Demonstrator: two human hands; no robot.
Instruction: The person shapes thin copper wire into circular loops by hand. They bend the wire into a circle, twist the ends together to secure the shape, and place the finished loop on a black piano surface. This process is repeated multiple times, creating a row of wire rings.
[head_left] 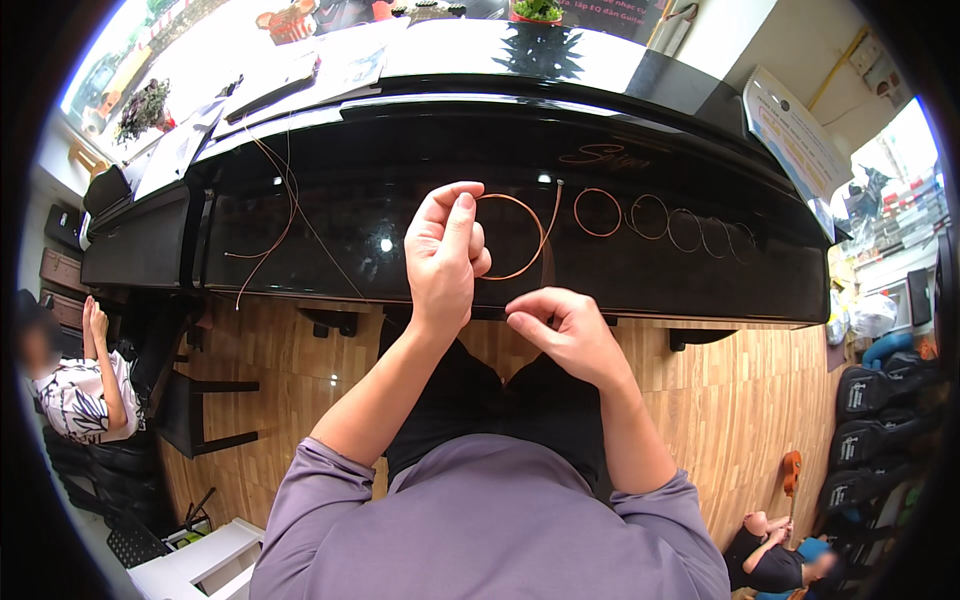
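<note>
The left hand pinches a coiled copper string above the piano's front edge; the right hand's fingers pinch its trailing end. A slack pinch could let the springy coil whip loose.

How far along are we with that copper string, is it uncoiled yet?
Partly, as far as one view shows. Done: the far end of the string trails right in loose loops in front of the black piano. In hand: the left hand pinches one larger loop, and the right hand pinches below it, though the string there is too thin to see. Left: that loop and the small ones are not yet straightened.
</note>
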